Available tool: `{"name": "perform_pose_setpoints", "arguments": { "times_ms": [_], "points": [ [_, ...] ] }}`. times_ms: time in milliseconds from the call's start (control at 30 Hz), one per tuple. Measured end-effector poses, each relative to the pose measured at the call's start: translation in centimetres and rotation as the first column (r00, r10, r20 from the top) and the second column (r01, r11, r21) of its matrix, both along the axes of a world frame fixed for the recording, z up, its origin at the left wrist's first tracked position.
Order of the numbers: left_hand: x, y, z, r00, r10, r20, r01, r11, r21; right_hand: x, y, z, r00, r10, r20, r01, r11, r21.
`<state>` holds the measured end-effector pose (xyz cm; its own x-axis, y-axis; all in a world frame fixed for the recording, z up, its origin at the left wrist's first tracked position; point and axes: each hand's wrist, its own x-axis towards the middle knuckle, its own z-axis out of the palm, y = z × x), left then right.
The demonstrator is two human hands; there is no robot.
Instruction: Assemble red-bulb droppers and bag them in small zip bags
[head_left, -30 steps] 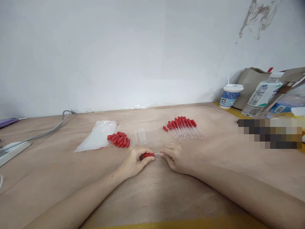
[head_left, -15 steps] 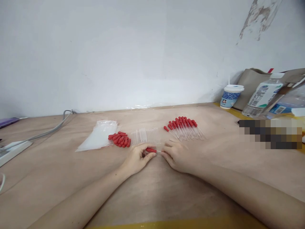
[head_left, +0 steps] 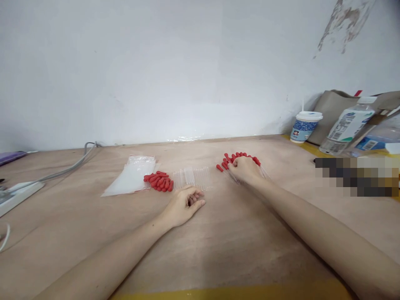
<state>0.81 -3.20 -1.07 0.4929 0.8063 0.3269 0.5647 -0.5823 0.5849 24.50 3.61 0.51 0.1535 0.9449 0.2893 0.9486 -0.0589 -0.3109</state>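
Observation:
My left hand [head_left: 186,206] rests on the table, its fingers loosely curled and the thumb apart, with nothing between them. Just beyond it lies a row of clear glass tubes [head_left: 192,178]. To its upper left is a pile of loose red rubber bulbs [head_left: 159,182]. Over on the right, my right hand [head_left: 245,168] is closed above a fan of droppers [head_left: 225,166], each a clear tube with a red bulb. Its fingers pinch a dropper, mostly hidden behind the hand and among the others.
White plastic zip bags [head_left: 131,177] lie left of the bulbs. At the far left are a power strip [head_left: 23,196] and a grey cable [head_left: 68,168]. A paper cup [head_left: 305,127], a water bottle [head_left: 346,129] and a grey bag [head_left: 326,110] stand at the back right, before the wall.
My right hand has moved right and away from me, from my left hand to the dropper fan, taking the dropper along. My left hand has let go of the red bulb and stayed put.

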Motion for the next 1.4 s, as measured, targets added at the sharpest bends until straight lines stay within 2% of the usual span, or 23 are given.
{"name": "perform_pose_setpoints", "arguments": {
  "times_ms": [167,367,767,833,967,1100,1300,1400],
  "points": [
    [0.1,0.0,0.1,1.0,-0.01,-0.016,0.01,1.0,0.005,-0.8,-0.4,-0.4,0.994,-0.066,0.082,0.068,0.998,-0.018],
    [0.2,0.0,0.2,1.0,-0.01,-0.024,0.01,1.0,0.011,-1.0,-0.2,-0.4,0.997,-0.073,-0.007,0.072,0.991,-0.111],
    [0.1,0.0,0.2,0.999,-0.026,-0.024,0.026,1.0,0.015,-1.0,-0.8,0.0,0.991,-0.107,0.075,0.114,0.988,-0.106],
    [0.1,0.0,0.2,0.999,-0.023,-0.027,0.024,1.0,0.013,-1.3,-1.1,0.1,0.993,-0.074,0.093,0.081,0.994,-0.074],
    [0.1,-0.1,0.2,0.999,-0.029,-0.03,0.029,1.0,0.005,-3.0,-2.0,0.1,0.996,0.069,0.063,-0.067,0.997,-0.037],
    [0.1,-0.1,0.3,0.999,-0.031,-0.018,0.031,0.999,0.006,-5.0,-2.5,-0.2,0.985,0.152,0.078,-0.147,0.987,-0.064],
    [0.1,-0.3,0.2,0.999,-0.041,-0.008,0.041,0.999,0.006,-6.2,-1.9,0.0,0.983,0.128,0.129,-0.112,0.986,-0.121],
    [0.3,-0.4,0.3,1.0,-0.006,0.008,0.005,0.998,0.068,-6.4,-1.5,0.6,0.979,0.135,0.154,-0.11,0.981,-0.16]
  ]
}}
